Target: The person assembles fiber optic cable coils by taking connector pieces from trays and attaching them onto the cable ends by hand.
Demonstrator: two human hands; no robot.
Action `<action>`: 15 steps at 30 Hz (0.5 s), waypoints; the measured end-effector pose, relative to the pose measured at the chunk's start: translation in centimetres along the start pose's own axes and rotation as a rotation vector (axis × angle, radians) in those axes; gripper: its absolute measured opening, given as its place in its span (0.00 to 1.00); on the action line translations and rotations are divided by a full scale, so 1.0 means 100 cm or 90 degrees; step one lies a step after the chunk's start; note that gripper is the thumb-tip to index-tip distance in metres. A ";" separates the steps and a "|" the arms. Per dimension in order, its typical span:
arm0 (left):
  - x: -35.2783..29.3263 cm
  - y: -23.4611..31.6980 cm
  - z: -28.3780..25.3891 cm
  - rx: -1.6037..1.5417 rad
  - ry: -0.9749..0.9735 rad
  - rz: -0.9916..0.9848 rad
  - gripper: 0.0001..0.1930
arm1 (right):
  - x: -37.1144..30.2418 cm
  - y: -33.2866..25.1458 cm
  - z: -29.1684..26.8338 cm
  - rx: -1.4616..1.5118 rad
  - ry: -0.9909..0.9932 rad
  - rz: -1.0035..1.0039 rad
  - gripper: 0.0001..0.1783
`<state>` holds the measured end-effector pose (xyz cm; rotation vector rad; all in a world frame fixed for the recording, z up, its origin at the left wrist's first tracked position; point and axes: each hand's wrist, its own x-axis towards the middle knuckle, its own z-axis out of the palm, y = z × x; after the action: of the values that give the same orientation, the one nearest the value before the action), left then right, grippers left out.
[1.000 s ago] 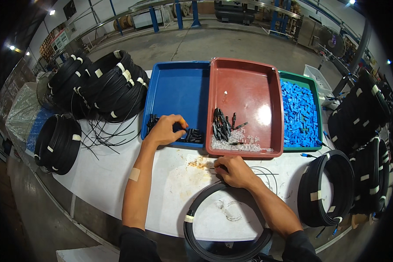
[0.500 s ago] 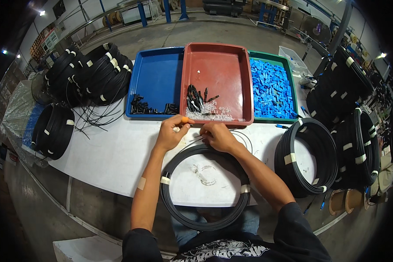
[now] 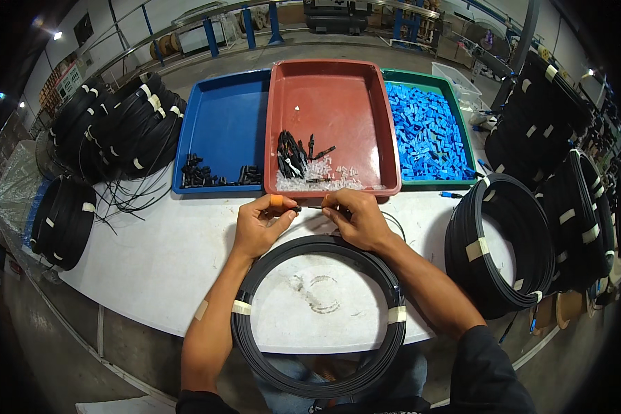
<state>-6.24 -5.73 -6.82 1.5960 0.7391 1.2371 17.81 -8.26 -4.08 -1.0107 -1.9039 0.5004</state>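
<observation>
My left hand [image 3: 259, 224] pinches a small black sleeve [image 3: 296, 208] between thumb and forefinger. Facing it, my right hand [image 3: 357, 219] grips a thin black cable [image 3: 314, 206], whose end points at the sleeve; whether the two touch is too small to tell. Orange tape wraps a finger on each hand. Below my hands lies a coil of black cable [image 3: 397, 338], bound with pale tape and jutting over the table's near edge above my lap. A loose loop of it curves out beside my right hand.
Beyond my hands stand a blue tray [image 3: 224, 103] with black pieces, a red tray [image 3: 328, 90] with black parts and small clear pieces, and a green tray [image 3: 466, 141] full of blue connectors. Cable coils pile up on the left [image 3: 65, 221] and right [image 3: 462, 221] of the white table [image 3: 145, 255].
The view has shifted slightly. My hands have turned toward each other; the black sleeve now shows at my left fingertips and the cable end at my right.
</observation>
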 end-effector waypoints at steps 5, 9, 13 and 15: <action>0.002 0.004 0.001 0.002 -0.003 -0.006 0.11 | 0.001 -0.007 -0.004 0.060 -0.040 0.055 0.05; -0.001 0.010 0.004 0.024 -0.019 -0.020 0.12 | 0.001 -0.003 0.000 0.155 -0.062 0.119 0.07; -0.002 0.014 0.005 0.002 -0.022 -0.023 0.12 | 0.000 -0.008 -0.002 0.144 -0.061 0.122 0.08; -0.003 0.015 0.005 0.003 -0.025 -0.022 0.12 | 0.001 -0.008 -0.003 0.130 -0.062 0.126 0.08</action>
<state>-5.94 -6.66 -5.56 1.6004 0.7423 1.1758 17.69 -8.67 -3.35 -1.0606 -1.8020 0.8545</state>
